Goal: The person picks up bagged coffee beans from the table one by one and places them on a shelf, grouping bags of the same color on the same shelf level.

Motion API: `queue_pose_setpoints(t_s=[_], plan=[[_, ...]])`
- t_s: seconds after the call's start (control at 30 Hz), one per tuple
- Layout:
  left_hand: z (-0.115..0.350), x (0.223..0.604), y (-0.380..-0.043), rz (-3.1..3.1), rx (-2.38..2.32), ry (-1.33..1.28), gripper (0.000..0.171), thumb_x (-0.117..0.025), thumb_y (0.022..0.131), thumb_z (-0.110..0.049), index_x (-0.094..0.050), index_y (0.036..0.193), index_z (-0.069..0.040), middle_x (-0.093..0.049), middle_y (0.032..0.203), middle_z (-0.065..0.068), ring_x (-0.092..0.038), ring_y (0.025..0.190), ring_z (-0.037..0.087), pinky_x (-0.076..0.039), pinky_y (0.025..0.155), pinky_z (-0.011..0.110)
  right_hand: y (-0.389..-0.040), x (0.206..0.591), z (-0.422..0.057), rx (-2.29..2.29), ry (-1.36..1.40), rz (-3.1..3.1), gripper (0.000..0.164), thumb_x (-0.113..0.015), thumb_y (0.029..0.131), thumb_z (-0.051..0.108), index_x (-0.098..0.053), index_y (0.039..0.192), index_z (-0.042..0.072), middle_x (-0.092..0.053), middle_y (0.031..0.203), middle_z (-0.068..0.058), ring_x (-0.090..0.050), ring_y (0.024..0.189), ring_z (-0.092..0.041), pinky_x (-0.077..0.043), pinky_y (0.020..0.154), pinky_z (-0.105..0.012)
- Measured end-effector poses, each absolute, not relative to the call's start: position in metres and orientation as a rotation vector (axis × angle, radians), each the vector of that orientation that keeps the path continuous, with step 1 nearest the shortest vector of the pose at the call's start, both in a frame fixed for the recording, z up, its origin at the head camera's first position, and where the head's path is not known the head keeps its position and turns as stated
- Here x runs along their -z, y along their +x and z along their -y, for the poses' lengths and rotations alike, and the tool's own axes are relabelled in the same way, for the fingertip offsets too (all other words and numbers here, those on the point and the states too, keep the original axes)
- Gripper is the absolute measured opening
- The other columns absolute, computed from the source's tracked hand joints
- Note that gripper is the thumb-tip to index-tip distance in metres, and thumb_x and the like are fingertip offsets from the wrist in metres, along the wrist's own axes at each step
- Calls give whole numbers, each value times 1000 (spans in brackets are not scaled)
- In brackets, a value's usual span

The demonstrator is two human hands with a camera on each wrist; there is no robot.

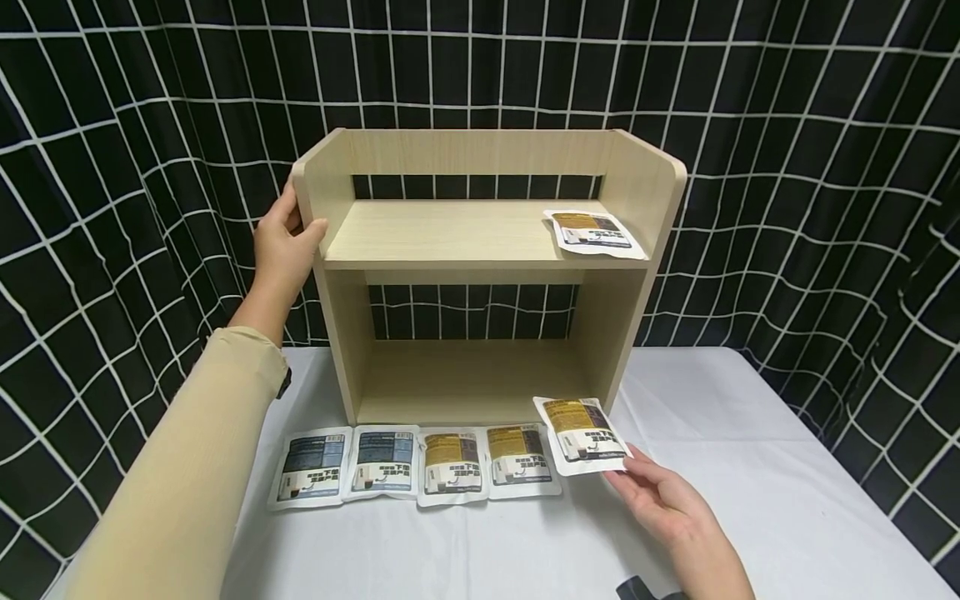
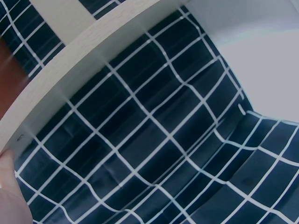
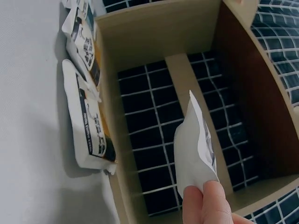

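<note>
My right hand (image 1: pixel 667 500) pinches the lower right corner of a white pouch with a yellow-brown label (image 1: pixel 583 433), lifted in front of the shelf's lower opening. In the right wrist view this pouch (image 3: pixel 192 144) is seen nearly edge-on above the fingertips. My left hand (image 1: pixel 283 242) grips the left side panel of the wooden shelf (image 1: pixel 487 265), its thumb on the front edge. A similar yellow-labelled pouch (image 1: pixel 596 233) lies on the upper shelf board at the right. The left wrist view shows the panel's edge (image 2: pixel 70 60) with part of the hand (image 2: pixel 11 191).
Along the shelf's front foot lies a row of pouches on the white tablecloth (image 1: pixel 420 550): two blue-labelled (image 1: pixel 310 468) at the left, two yellow-labelled (image 1: pixel 517 460) beside them. A black grid-patterned curtain (image 1: pixel 480 75) surrounds the table.
</note>
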State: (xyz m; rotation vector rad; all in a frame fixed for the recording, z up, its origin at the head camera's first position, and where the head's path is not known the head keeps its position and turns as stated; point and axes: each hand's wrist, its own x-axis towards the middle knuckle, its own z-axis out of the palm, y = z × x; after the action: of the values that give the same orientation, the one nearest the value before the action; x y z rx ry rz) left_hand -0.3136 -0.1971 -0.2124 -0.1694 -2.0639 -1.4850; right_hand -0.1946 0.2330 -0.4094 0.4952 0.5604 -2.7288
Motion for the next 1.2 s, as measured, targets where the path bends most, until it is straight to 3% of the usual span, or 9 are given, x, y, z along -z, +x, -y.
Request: queue_pose_setpoints(t_s=[0.13,0.6,0.8,1.03,1.2], plan=[[197,212,-312,2068,1482,-169,64,-53,96,-3,-29,154,-16,-44,148,12,-46,131,23,-39,105,36,-194,406,-230,2733,479,-585,34,-33,96,-15,-40,125,2,-63,96,-29,-66,90,-38,-28,110,-38],[197,211,-313,2063,1483,-177,64,-52,96,-2,-29,154,-16,-44,148,12,-46,131,23,-39,105,36,-191,395,-224,2757,476,-575,48,-34,96,-15,-33,138,9,-64,99,-28,-66,92,-36,-31,109,-37],[198,211,-313,2066,1484,-173,64,-53,96,-3,-29,154,-16,-44,148,11,-46,131,22,-39,105,35,-191,391,-222,2752,448,-576,42,-34,96,-14,-38,133,5,-64,100,-28,-66,94,-35,-31,109,-37],[197,211,-312,2068,1496,-162,64,-53,96,-4,-28,154,-16,-43,149,10,-45,132,22,-38,105,34,-192,384,-219,2742,419,-644,59,-34,97,-13,-21,148,12,-65,100,-26,-67,94,-33,-33,108,-36],[197,212,-312,2065,1499,-164,64,-52,96,-3,-28,154,-17,-42,149,10,-45,132,22,-38,106,34,-190,379,-216,2744,411,-660,54,-35,97,-13,-27,145,10,-65,100,-24,-67,96,-32,-33,108,-36]])
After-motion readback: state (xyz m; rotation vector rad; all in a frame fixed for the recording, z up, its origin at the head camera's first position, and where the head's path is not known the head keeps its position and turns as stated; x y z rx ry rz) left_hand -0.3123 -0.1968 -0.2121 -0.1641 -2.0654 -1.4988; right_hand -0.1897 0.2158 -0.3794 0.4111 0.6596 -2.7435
